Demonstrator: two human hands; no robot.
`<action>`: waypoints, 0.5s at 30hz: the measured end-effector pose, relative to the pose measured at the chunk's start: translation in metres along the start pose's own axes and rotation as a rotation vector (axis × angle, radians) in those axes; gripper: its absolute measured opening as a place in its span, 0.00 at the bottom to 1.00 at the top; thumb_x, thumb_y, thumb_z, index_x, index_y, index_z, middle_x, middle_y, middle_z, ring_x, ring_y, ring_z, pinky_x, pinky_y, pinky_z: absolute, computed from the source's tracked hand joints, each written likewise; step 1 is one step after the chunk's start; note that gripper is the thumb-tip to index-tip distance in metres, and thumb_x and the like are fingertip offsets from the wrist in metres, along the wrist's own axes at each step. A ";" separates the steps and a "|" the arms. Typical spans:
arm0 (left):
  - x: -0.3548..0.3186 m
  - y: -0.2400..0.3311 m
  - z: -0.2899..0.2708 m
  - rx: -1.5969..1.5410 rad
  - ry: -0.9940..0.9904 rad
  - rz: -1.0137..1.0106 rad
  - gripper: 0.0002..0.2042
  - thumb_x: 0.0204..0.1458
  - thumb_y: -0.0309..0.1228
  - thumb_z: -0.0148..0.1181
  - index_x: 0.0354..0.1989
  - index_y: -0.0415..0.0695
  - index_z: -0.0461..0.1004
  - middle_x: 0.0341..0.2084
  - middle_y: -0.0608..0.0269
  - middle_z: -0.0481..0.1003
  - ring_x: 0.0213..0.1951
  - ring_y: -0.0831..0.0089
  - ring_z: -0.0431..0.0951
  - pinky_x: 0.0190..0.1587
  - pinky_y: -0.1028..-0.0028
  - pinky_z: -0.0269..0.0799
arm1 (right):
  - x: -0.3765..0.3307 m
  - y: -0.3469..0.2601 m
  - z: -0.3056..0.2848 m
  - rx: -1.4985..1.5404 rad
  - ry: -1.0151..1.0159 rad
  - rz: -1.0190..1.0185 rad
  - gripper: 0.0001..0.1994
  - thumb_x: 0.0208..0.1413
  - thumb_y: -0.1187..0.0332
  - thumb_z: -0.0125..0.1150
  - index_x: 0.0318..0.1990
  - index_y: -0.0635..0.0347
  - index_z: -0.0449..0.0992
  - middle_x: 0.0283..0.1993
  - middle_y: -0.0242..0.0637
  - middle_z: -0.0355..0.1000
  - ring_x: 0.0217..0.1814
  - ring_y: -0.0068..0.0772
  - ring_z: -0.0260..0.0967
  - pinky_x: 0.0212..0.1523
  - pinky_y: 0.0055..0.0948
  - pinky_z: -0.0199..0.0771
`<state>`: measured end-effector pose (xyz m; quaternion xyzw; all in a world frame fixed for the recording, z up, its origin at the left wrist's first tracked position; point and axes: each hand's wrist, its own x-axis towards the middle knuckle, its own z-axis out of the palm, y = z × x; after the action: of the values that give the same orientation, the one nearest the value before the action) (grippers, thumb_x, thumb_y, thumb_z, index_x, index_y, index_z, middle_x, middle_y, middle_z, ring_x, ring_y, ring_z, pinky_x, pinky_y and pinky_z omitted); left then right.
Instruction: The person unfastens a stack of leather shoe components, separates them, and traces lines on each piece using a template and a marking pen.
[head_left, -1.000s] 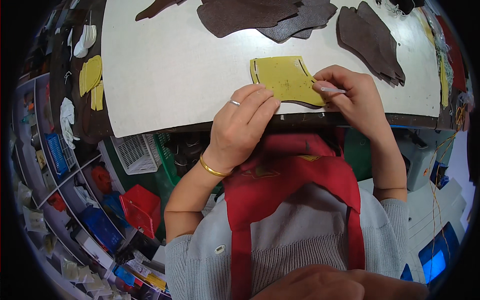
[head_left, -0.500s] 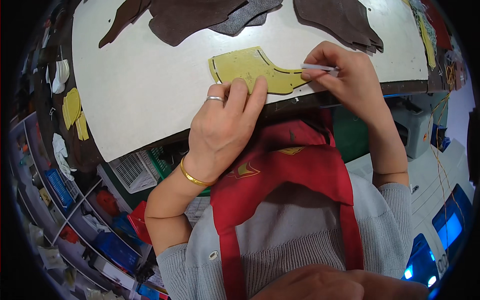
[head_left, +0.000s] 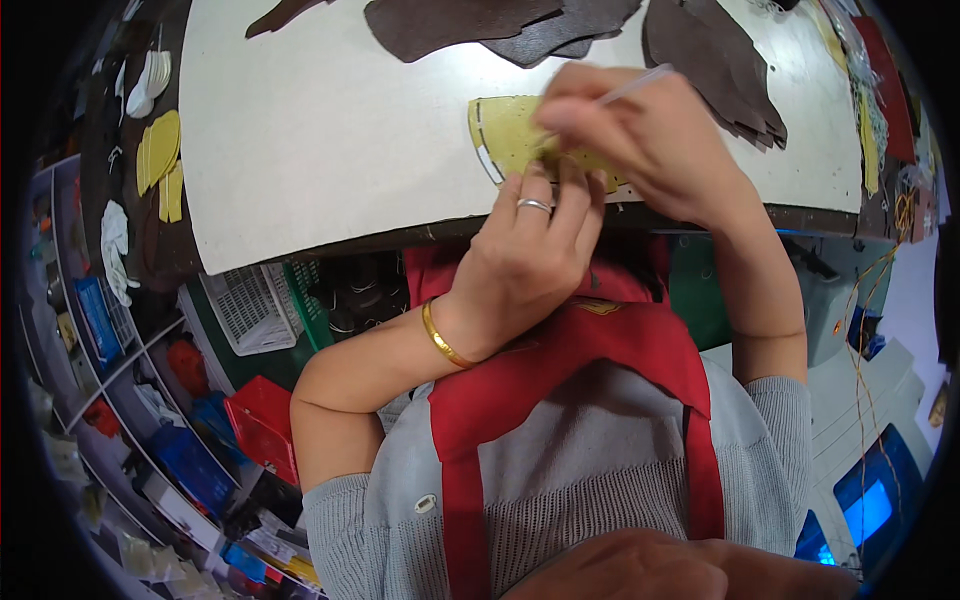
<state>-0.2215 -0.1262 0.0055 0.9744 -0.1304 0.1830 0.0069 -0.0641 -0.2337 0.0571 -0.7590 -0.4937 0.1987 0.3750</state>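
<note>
A flat yellow template point(head_left: 500, 122) with narrow slots lies on the white tabletop near its front edge. One slot at its left end shows white; another looks dark. My left hand point(head_left: 530, 250), with a ring and a gold bracelet, presses the template down with bent fingers, its thumb hidden. Directly above those fingertips, my right hand point(head_left: 650, 140) is closed around a slim pale pen point(head_left: 640, 84). The right fingers are smeared by motion, and the pen's tip is hidden. Both hands cover the template's right part.
Dark brown leather pieces point(head_left: 450, 28) lie along the far side, with another stack point(head_left: 715, 70) at the far right. More yellow templates point(head_left: 160, 150) rest at the left. Below the table edge stand a white basket point(head_left: 255, 310) and a red bin point(head_left: 265, 425).
My right hand has moved left from the template's narrow end to above my left fingertips, pen still in it. The template and my left hand sit farther right in the picture, as the view has shifted.
</note>
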 end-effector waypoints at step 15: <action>0.009 0.004 -0.007 -0.008 0.007 -0.080 0.18 0.53 0.32 0.56 0.53 0.50 0.80 0.50 0.57 0.78 0.39 0.58 0.81 0.37 0.76 0.79 | 0.006 0.029 0.002 -0.117 0.235 0.009 0.14 0.67 0.55 0.57 0.42 0.55 0.81 0.26 0.41 0.77 0.28 0.48 0.77 0.30 0.41 0.75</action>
<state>-0.2170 -0.1319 0.0156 0.9781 -0.0920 0.1857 0.0184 -0.0454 -0.2347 0.0343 -0.7998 -0.4536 0.0809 0.3847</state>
